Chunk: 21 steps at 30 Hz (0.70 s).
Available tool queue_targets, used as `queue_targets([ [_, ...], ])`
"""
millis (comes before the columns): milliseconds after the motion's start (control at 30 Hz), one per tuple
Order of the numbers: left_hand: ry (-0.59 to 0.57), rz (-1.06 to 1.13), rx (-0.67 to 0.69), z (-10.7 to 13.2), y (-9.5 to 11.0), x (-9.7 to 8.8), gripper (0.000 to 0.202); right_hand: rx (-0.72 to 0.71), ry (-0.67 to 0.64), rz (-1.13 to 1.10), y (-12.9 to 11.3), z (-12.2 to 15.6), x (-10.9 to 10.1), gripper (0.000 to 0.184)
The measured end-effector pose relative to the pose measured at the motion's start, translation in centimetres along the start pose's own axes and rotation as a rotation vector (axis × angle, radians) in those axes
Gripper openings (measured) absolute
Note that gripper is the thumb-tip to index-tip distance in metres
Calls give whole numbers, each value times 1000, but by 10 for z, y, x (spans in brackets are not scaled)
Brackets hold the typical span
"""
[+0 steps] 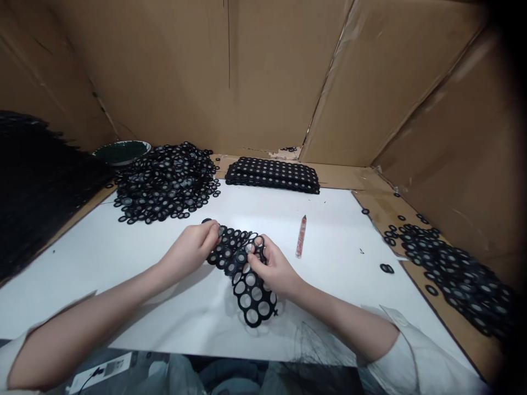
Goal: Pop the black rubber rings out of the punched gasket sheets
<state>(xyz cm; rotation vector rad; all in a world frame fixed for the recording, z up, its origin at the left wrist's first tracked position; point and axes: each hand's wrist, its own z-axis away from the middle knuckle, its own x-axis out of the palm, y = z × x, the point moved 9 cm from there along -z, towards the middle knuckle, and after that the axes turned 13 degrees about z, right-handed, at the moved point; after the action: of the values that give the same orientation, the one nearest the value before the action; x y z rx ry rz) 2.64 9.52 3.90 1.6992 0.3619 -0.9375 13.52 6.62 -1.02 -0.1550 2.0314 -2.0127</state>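
Note:
Between my hands, just above the white work surface, is a black sheet of joined rings [255,293]. Its lower part has open round holes; the part nearer my left hand looks filled with pale-centred discs. My left hand [196,241] pinches the sheet's upper left end, and a dark ring shows by the fingertips. My right hand [276,269] grips the sheet's upper right edge between thumb and fingers, with the lower part hanging below it. What lies under the fingertips is partly hidden.
A big heap of black rings [164,184] lies back left, beside a bowl [122,152] of dark green stuff. A stack of black perforated sheets [272,175] sits at the back. A red pointed tool [301,237] lies to the right. More rings [457,274] spread along the right cardboard edge.

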Motion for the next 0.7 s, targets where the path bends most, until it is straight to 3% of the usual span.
queue_targets([
  [100, 26, -93, 75, 4, 5, 3, 26, -13, 17, -7, -1, -1, 0, 18],
  [300, -177, -140, 197, 19, 21, 34, 24, 70, -59, -81, 5, 1, 12, 18],
  [467, -257, -53, 138, 17, 20, 38, 22, 41, 19, -50, 3, 6, 7, 15],
  [700, -263, -18, 79, 22, 16, 39, 24, -57, -43, -3, -7, 9, 10, 21],
])
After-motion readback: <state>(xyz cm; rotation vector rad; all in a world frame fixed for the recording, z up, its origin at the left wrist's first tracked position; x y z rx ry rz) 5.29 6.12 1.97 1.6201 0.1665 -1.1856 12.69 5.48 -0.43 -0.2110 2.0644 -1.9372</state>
